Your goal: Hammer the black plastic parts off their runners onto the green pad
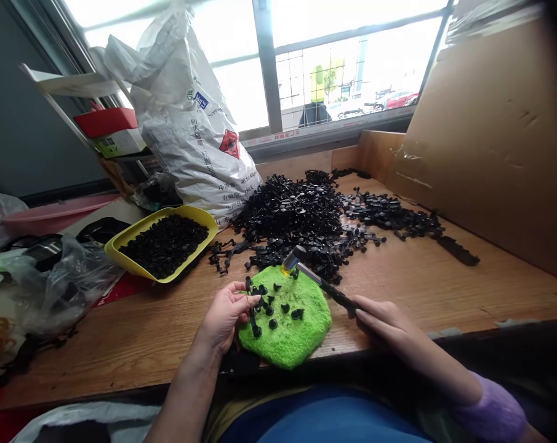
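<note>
My left hand (227, 314) pinches a black plastic part with several round-ended arms (254, 317) over the left side of a bright green fuzzy pad (287, 347). Several small loose black pieces (285, 307) lie on that pad. My right hand (380, 320) is wrapped round the dark handle of a small hammer (322, 282). The hammer's head, one end yellow and see-through, the other dark, is above the far edge of the pad. Behind it spreads a large heap of black plastic parts (296, 212).
On the left, a yellow tray (116, 255) holds many small black pieces. A tall white woven sack (199, 135) stands behind it, near the window. Crumpled clear plastic bags (68, 283) lie at the far left. A large cardboard box (490, 141) rises on the right.
</note>
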The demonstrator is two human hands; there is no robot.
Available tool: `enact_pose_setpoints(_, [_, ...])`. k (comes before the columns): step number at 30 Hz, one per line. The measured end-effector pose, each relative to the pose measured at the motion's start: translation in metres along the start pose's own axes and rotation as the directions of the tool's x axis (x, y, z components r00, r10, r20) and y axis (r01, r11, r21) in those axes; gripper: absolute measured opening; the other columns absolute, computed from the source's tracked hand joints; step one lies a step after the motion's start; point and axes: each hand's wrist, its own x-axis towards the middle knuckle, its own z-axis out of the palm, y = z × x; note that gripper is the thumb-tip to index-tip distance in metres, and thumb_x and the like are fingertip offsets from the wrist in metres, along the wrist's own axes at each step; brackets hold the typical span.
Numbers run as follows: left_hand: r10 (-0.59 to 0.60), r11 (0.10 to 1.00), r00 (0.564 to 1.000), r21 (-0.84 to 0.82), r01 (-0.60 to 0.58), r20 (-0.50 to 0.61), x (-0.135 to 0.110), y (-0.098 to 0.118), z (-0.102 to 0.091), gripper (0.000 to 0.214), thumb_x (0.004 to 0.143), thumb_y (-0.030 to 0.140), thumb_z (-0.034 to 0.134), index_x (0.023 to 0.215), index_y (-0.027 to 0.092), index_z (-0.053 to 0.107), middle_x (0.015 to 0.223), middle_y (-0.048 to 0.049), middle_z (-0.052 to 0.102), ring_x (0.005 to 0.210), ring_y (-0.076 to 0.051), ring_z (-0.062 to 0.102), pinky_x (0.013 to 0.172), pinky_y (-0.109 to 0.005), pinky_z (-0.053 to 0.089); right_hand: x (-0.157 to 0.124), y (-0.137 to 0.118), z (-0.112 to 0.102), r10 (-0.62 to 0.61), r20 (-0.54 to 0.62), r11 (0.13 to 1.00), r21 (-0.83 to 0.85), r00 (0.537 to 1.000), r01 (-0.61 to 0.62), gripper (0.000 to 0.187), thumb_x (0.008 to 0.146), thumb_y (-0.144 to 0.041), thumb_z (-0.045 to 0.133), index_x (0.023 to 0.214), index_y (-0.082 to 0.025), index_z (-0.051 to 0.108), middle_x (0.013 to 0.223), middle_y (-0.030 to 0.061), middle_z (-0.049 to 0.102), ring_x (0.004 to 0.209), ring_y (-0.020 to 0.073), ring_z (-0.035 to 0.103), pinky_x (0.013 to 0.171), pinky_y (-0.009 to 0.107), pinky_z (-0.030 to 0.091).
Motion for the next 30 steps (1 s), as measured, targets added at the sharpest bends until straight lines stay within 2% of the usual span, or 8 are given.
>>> enact_pose_setpoints(6, [0.006,0.999,1.000,0.045,-0.006,0.005,0.006,-0.001,0.002,0.041,0.056,0.026,0.076,0.084,0.015,0.048,0.056,0.0052,0.055,0.036,0.000,0.037,0.033,-0.010,0.021,-0.002,-0.004,-0.001,-0.029,0.003,0.999,0.020,1.000,0.029,0.032,0.090,-0.032,0.037,0.109,-0.020,0.060,0.088,0.0035,0.066,0.082,0.0221,0.058,0.072,0.029,0.044])
enact_pose_setpoints(10, [0.035,0.993,0.999,0.113,-0.037,0.018,0.005,-0.003,0.000,0.041,0.057,0.028,0.076,0.083,0.016,0.046,0.050,0.0077,0.051,0.035,-0.002,0.038,0.033,-0.011,0.022,-0.002,0.000,0.000,-0.027,0.017,0.999,-0.032,0.999,0.028,0.028,0.091,-0.032,0.037,0.100,-0.020,0.061,0.084,0.0035,0.065,0.080,0.0218,0.057,0.066,0.028,0.044])
enact_pose_setpoints(16, [0.065,0.983,0.998,0.174,-0.064,0.001,0.000,-0.005,0.000,0.036,0.062,0.031,0.071,0.079,0.018,0.041,0.046,0.0099,0.046,0.033,-0.003,0.037,0.032,-0.011,0.021,-0.006,0.004,0.010,-0.100,0.032,0.979,-0.174,0.994,0.104,0.028,0.094,-0.033,0.030,0.086,-0.020,0.053,0.067,0.0010,0.057,0.061,0.0165,0.052,0.057,0.026,0.037])
enact_pose_setpoints(20, [0.096,0.980,0.995,0.170,-0.098,0.020,0.000,-0.006,0.002,0.035,0.063,0.031,0.070,0.076,0.019,0.040,0.044,0.0105,0.045,0.032,-0.003,0.038,0.031,-0.012,0.020,-0.009,-0.003,0.015,-0.147,0.065,0.943,-0.292,0.987,0.160,0.025,0.095,-0.030,0.025,0.088,-0.020,0.047,0.067,0.0014,0.055,0.058,0.0165,0.051,0.055,0.027,0.035])
enact_pose_setpoints(23, [0.094,0.984,0.995,0.147,-0.098,0.034,0.001,-0.006,0.002,0.037,0.062,0.032,0.070,0.075,0.019,0.038,0.044,0.0108,0.045,0.031,-0.003,0.038,0.031,-0.012,0.022,-0.011,-0.013,0.012,-0.137,0.127,0.900,-0.397,0.982,0.177,0.023,0.095,-0.027,0.026,0.086,-0.021,0.046,0.068,0.0025,0.057,0.059,0.0178,0.052,0.054,0.028,0.033])
enact_pose_setpoints(25, [0.084,0.988,0.995,0.124,-0.089,0.045,0.001,-0.006,0.002,0.037,0.062,0.032,0.070,0.075,0.020,0.038,0.046,0.0105,0.047,0.031,-0.003,0.037,0.032,-0.013,0.023,-0.012,-0.020,0.008,-0.147,0.139,0.892,-0.410,0.979,0.192,0.022,0.094,-0.027,0.027,0.085,-0.022,0.046,0.067,0.0023,0.057,0.058,0.0179,0.052,0.054,0.028,0.032])
enact_pose_setpoints(28, [0.075,0.989,0.996,0.122,-0.080,0.043,0.001,-0.006,0.002,0.036,0.063,0.031,0.069,0.075,0.020,0.037,0.049,0.0094,0.049,0.031,-0.003,0.038,0.031,-0.013,0.021,-0.012,-0.029,0.003,-0.208,0.075,0.914,-0.340,0.975,0.221,0.019,0.094,-0.026,0.026,0.091,-0.022,0.044,0.068,0.0020,0.055,0.057,0.0168,0.051,0.054,0.027,0.034])
enact_pose_setpoints(30, [0.087,0.989,0.995,0.120,-0.091,0.044,0.001,-0.007,0.003,0.036,0.063,0.031,0.069,0.076,0.020,0.037,0.049,0.0092,0.050,0.031,-0.003,0.038,0.030,-0.013,0.022,-0.010,-0.029,0.003,-0.193,0.085,0.905,-0.369,0.978,0.211,0.019,0.094,-0.026,0.026,0.088,-0.022,0.043,0.066,0.0015,0.054,0.055,0.0168,0.050,0.053,0.027,0.034])
